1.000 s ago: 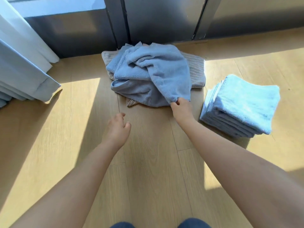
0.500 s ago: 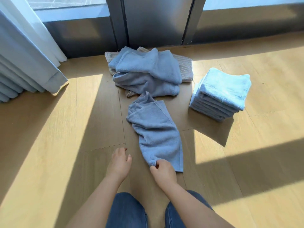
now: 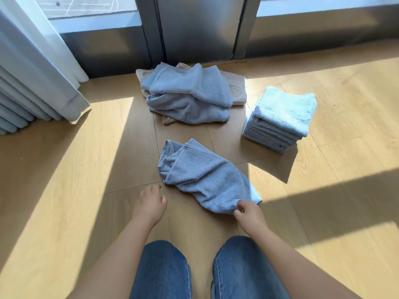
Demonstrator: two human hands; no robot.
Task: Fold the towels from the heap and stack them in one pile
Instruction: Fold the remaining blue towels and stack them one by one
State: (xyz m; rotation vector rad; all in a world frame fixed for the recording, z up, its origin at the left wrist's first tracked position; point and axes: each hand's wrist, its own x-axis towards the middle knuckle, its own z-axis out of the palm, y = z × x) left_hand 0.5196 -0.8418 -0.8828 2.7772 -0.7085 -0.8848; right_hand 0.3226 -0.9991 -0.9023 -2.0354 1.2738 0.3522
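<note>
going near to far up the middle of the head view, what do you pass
jeans → right hand → loose blue towel → heap of unfolded towels → metal window frame; folded pile skipped, since it overlaps both in depth

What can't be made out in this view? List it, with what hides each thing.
Heap, head view: towel count unclear; crumpled folds overlap.
Striped beige cloth: mostly covered by the heap's blue towels.
Folded pile: far side hidden behind its own top towel.
Loose towel: the corner that the right hand pinches is hidden by its fingers.
Curtain: cut off by the left edge.
</note>
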